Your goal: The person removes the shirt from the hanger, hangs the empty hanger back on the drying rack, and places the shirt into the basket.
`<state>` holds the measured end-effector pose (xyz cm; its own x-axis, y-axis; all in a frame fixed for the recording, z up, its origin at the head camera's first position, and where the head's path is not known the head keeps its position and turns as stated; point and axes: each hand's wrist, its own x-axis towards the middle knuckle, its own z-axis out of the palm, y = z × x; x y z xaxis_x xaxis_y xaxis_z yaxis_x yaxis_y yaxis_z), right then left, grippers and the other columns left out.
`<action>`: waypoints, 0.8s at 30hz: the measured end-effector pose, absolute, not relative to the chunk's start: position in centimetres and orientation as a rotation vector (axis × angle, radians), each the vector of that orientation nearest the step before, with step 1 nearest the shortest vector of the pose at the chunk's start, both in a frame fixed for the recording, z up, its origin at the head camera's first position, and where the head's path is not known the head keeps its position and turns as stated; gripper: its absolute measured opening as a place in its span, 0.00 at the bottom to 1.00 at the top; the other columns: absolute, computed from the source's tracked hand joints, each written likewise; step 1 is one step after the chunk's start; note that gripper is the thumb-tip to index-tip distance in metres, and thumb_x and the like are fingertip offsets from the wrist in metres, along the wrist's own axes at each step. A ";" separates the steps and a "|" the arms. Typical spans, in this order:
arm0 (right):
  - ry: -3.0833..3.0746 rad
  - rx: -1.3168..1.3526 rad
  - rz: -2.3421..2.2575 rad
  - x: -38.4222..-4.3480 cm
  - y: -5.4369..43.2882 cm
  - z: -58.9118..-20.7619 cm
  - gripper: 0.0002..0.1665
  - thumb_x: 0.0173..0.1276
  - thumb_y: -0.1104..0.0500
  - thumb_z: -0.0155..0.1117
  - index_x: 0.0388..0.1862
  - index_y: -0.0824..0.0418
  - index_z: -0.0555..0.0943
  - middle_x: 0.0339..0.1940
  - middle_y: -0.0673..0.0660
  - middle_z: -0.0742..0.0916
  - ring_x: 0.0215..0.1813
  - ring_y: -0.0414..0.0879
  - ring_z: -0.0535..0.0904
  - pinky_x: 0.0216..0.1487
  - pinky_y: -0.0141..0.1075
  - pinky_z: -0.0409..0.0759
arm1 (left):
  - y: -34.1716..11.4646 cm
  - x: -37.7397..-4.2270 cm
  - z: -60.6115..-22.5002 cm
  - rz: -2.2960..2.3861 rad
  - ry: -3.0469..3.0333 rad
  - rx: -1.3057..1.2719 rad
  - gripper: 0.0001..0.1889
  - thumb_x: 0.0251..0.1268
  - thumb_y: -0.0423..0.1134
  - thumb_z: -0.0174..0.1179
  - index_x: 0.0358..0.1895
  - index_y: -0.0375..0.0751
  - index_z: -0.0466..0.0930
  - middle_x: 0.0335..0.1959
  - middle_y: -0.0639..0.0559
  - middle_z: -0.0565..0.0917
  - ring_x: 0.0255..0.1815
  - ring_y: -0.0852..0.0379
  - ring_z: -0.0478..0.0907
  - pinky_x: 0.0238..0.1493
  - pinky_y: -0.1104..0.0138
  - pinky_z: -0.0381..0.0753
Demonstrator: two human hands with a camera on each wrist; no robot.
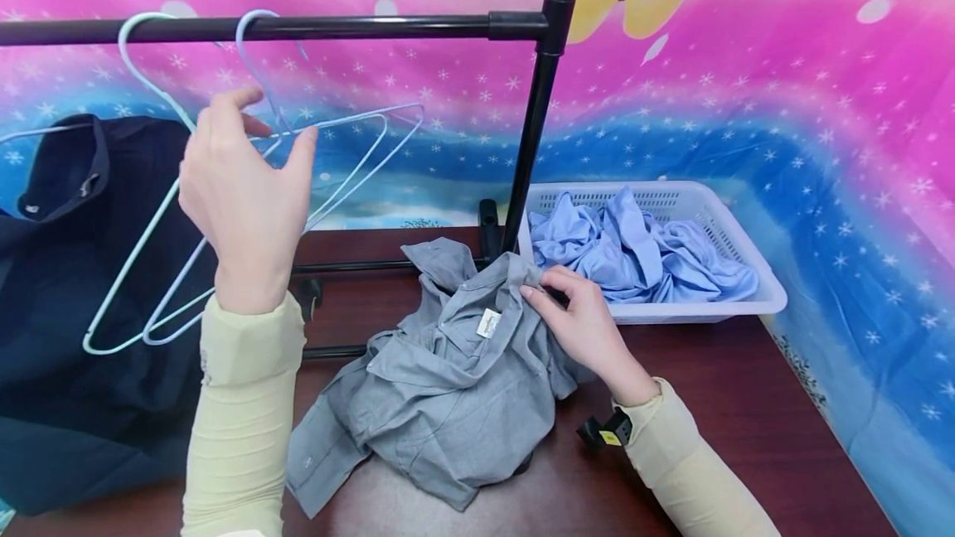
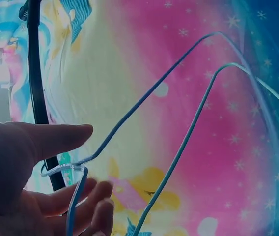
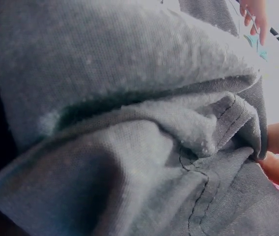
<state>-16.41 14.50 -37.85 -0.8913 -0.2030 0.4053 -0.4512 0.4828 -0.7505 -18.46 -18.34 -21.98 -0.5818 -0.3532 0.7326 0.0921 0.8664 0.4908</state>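
Observation:
My left hand (image 1: pixel 246 181) is raised beside the lavender hanger (image 1: pixel 239 36), which hangs from the black rail (image 1: pixel 388 26). Its thumb and fingers are spread apart around the hanger's neck; in the left wrist view the lavender wire (image 2: pixel 134 107) passes between them without a closed grip. A mint-green hanger (image 1: pixel 132 259) hangs just left of it. Lower down, my right hand (image 1: pixel 585 326) pinches the collar of a crumpled grey shirt (image 1: pixel 462 421) on the table. Grey cloth (image 3: pixel 105 54) fills most of the right wrist view.
A dark navy garment (image 1: pixel 97 338) hangs at the left. Behind my right hand, a white plastic basket (image 1: pixel 768 292) holds light blue cloth (image 1: pixel 634 255). The rack's black post (image 1: pixel 533 131) rises between shirt and basket. A colourful patterned cloth (image 1: pixel 783 98) covers the back.

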 end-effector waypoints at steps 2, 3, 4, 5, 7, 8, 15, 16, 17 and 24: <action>-2.473 0.554 1.372 -16.4 14.5 -37.8 0.07 0.75 0.56 0.67 0.35 0.55 0.85 0.34 0.49 0.80 0.35 0.44 0.73 0.36 0.36 0.70 | -18.3 -18.4 -22.0 -0.605 -2.072 0.164 0.33 0.64 0.63 0.63 0.66 0.47 0.76 0.52 0.48 0.82 0.52 0.48 0.76 0.52 0.56 0.65; -2.476 0.550 1.376 -16.3 14.4 -37.8 0.07 0.75 0.56 0.67 0.35 0.55 0.85 0.34 0.49 0.80 0.35 0.44 0.73 0.36 0.36 0.70 | -18.2 -18.3 -22.0 -0.603 -2.055 0.150 0.35 0.64 0.63 0.64 0.67 0.46 0.75 0.55 0.49 0.81 0.55 0.48 0.74 0.56 0.56 0.63; -2.476 0.548 1.379 -16.3 14.4 -37.8 0.07 0.75 0.55 0.67 0.35 0.55 0.85 0.34 0.49 0.80 0.35 0.44 0.73 0.35 0.36 0.70 | -18.1 -18.2 -22.0 -0.600 -2.035 0.134 0.35 0.63 0.63 0.64 0.68 0.46 0.74 0.57 0.49 0.79 0.58 0.50 0.72 0.57 0.57 0.60; -2.476 0.546 1.377 -16.3 14.4 -37.8 0.07 0.75 0.55 0.67 0.35 0.55 0.84 0.34 0.49 0.80 0.35 0.44 0.73 0.35 0.36 0.70 | -18.0 -18.0 -22.0 -0.593 -2.012 0.104 0.36 0.64 0.64 0.63 0.69 0.46 0.73 0.60 0.49 0.78 0.60 0.51 0.70 0.59 0.57 0.58; -2.476 0.543 1.379 -16.2 14.3 -37.8 0.08 0.75 0.55 0.66 0.34 0.55 0.84 0.32 0.49 0.79 0.34 0.44 0.72 0.35 0.36 0.70 | -17.6 -17.5 -22.1 -0.599 -1.955 0.033 0.37 0.64 0.64 0.63 0.69 0.45 0.73 0.63 0.48 0.75 0.65 0.56 0.66 0.63 0.59 0.54; -2.479 0.544 1.376 -16.2 14.3 -37.8 0.09 0.76 0.55 0.65 0.34 0.55 0.83 0.31 0.50 0.78 0.33 0.45 0.72 0.35 0.37 0.69 | -17.3 -17.1 -22.1 -0.603 -1.921 -0.012 0.36 0.64 0.64 0.63 0.69 0.44 0.73 0.64 0.47 0.75 0.66 0.57 0.64 0.65 0.59 0.52; -2.500 0.549 1.440 -15.6 13.8 -38.0 0.07 0.80 0.55 0.58 0.45 0.56 0.82 0.37 0.50 0.83 0.36 0.43 0.75 0.39 0.37 0.73 | -14.3 -14.7 -23.1 -0.689 -1.796 -0.311 0.36 0.63 0.60 0.65 0.66 0.38 0.75 0.66 0.46 0.74 0.70 0.55 0.64 0.68 0.56 0.49; -2.503 0.548 1.456 -15.6 13.7 -38.0 0.08 0.81 0.55 0.57 0.45 0.56 0.82 0.37 0.51 0.83 0.37 0.43 0.76 0.39 0.37 0.74 | -14.0 -14.5 -23.3 -0.687 -1.813 -0.355 0.36 0.63 0.59 0.64 0.67 0.38 0.74 0.68 0.46 0.74 0.71 0.54 0.64 0.68 0.54 0.49; -2.507 0.546 1.466 -15.5 13.6 -38.1 0.08 0.81 0.55 0.56 0.45 0.56 0.81 0.37 0.51 0.82 0.37 0.43 0.76 0.39 0.37 0.74 | -13.7 -14.3 -23.7 -0.676 -1.836 -0.401 0.37 0.63 0.60 0.64 0.68 0.37 0.73 0.69 0.45 0.73 0.72 0.53 0.64 0.69 0.53 0.50; -2.536 0.551 1.492 -15.3 13.2 -38.5 0.09 0.82 0.54 0.55 0.49 0.56 0.79 0.40 0.52 0.82 0.41 0.45 0.77 0.43 0.40 0.75 | -12.5 -14.1 -26.8 -0.647 -2.023 -0.630 0.46 0.67 0.69 0.57 0.76 0.38 0.65 0.77 0.41 0.64 0.78 0.47 0.58 0.73 0.44 0.48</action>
